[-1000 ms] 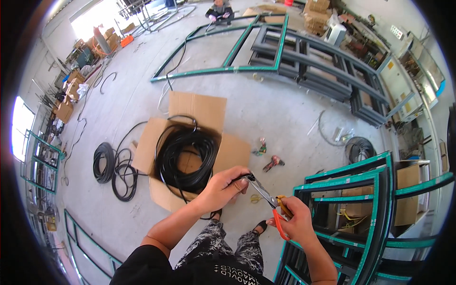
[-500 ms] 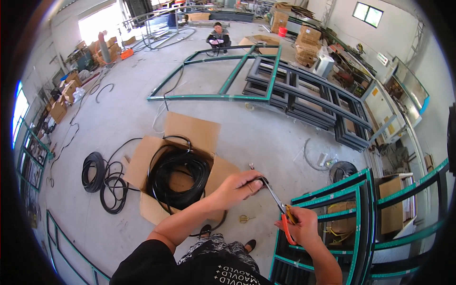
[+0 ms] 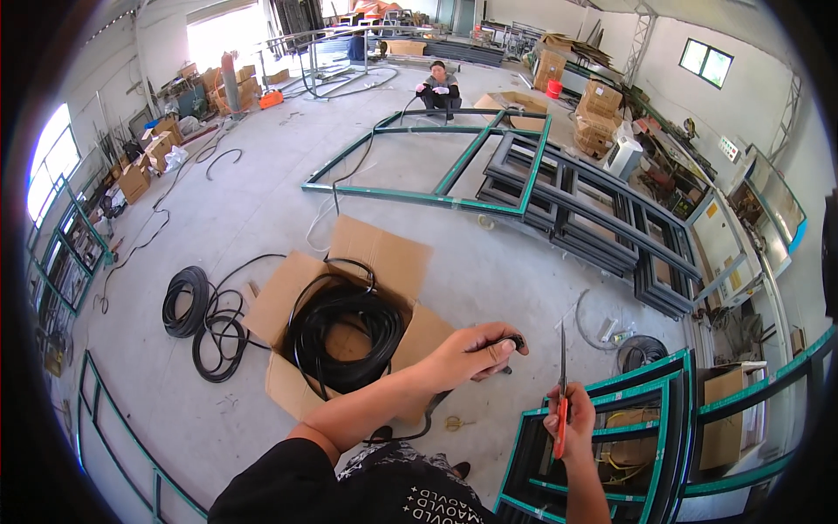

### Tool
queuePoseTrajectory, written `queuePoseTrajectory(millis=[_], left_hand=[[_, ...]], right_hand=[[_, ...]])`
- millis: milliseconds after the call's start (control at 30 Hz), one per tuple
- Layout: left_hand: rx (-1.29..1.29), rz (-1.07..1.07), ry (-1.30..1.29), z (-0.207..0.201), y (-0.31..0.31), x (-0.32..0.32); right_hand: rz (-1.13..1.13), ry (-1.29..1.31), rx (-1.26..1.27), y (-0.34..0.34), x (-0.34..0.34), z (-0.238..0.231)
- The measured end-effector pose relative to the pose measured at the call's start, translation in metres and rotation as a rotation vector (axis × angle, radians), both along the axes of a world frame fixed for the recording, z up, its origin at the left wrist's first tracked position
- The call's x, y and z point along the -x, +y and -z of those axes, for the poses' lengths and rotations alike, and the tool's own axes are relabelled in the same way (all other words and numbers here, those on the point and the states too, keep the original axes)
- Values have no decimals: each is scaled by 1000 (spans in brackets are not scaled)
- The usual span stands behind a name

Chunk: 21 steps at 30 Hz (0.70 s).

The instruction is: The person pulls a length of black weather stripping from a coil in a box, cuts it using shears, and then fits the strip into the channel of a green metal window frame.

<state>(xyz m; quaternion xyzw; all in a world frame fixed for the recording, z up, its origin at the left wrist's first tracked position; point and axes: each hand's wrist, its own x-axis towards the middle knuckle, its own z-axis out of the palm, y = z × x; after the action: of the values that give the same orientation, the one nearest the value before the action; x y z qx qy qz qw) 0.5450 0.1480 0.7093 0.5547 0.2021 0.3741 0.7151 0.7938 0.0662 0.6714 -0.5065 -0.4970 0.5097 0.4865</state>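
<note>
My left hand (image 3: 471, 356) is closed around the end of a black rubber strip (image 3: 520, 342), which sticks out past the thumb and fingers. More of the strip hangs below that wrist and runs down toward my feet. To its right, my right hand (image 3: 572, 421) grips orange-handled scissors (image 3: 562, 371), long blades pointing up and away from the strip. An open cardboard box (image 3: 292, 384) stands left of my left hand. Inside lies a thick coil of black strip (image 3: 307, 336), partly behind my forearm.
Loose black coils (image 3: 185, 301) lie left of the box. Green-edged frames (image 3: 611, 371) are stacked at right. Ahead, a large green frame (image 3: 419, 196) lies beside grey frames (image 3: 602, 210). A co-worker (image 3: 438, 87) squats behind it. Small yellow-handled scissors (image 3: 454, 424) lie near my feet.
The scissors have swung from pointing at my left hand to upright, apart from the strip. My left hand has turned, and the view has shifted.
</note>
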Motion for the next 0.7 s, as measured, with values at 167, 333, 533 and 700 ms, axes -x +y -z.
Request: queuePoseTrajectory(millis=[167, 333, 533, 700], left_hand=[[156, 13, -188, -10, 3, -18], [199, 84, -271, -16, 11, -32], [242, 84, -294, -16, 20, -36], [291, 112, -318, -10, 19, -42]], right_hand=[[19, 91, -107, 2, 44, 32], [105, 311, -65, -3, 84, 57], [259, 266, -96, -7, 86, 82], [285, 376, -60, -6, 86, 84]])
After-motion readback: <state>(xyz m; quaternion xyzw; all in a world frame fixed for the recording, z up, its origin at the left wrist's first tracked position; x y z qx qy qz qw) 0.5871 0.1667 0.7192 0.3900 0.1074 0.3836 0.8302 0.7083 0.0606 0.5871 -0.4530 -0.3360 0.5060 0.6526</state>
